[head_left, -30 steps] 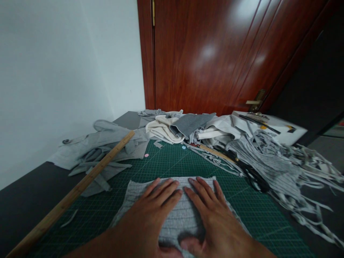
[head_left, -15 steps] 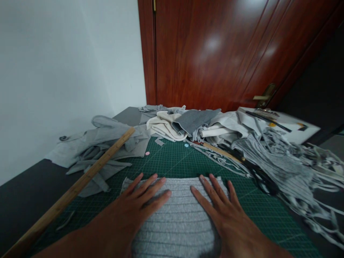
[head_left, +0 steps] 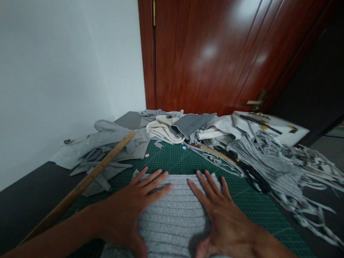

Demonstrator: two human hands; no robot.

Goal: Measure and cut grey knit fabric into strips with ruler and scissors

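A grey fabric piece with dark stripes [head_left: 174,215] lies flat on the green cutting mat [head_left: 177,161]. My left hand [head_left: 134,204] rests on its left side, palm down with the fingers spread. On the right side of the cloth lies my right hand [head_left: 220,208], its fingers also spread and pointing towards the far edge. Both thumbs show near the bottom of the view. Neither hand grips anything. The lower part of the cloth runs out of the frame.
A wooden ruler [head_left: 91,179] slants along the left over grey scraps [head_left: 129,150]. Cream and grey cloths [head_left: 163,129] are heaped at the back. Black scissors [head_left: 255,175], a wooden stick [head_left: 217,153], striped scraps [head_left: 268,165] and a white box [head_left: 292,132] lie on the right.
My hands have moved slightly closer together on the cloth, and both thumbs now show. The cloth's far edge looks narrower. The camera view has shifted a little.
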